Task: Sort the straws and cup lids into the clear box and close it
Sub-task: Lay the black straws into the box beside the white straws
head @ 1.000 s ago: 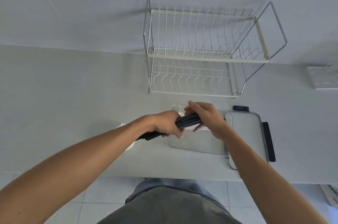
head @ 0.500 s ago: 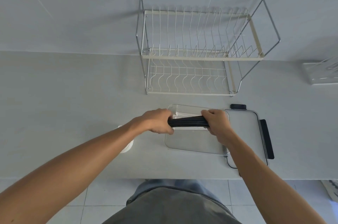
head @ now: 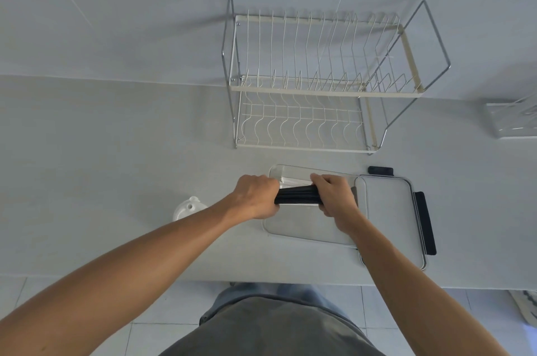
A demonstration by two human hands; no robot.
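Note:
A bundle of black straws (head: 297, 195) lies level over the open clear box (head: 308, 232), near its far side. My left hand (head: 257, 198) grips the bundle's left end and my right hand (head: 334, 194) grips its right end. Something pale lies in the box's far part behind the straws. The box's lid (head: 389, 210), with black clasps, lies flat just right of the box. White cup lids (head: 187, 208) sit on the counter to the left, partly hidden by my left forearm.
A two-tier wire dish rack (head: 319, 88) stands against the wall behind the box. A clear container (head: 514, 120) sits at the far right. The counter's front edge (head: 145, 278) runs close to my body, with tiled floor below.
The straw bundle was tilted, low on the left. It now lies level over the box, and both hands have closed on its ends and moved slightly apart.

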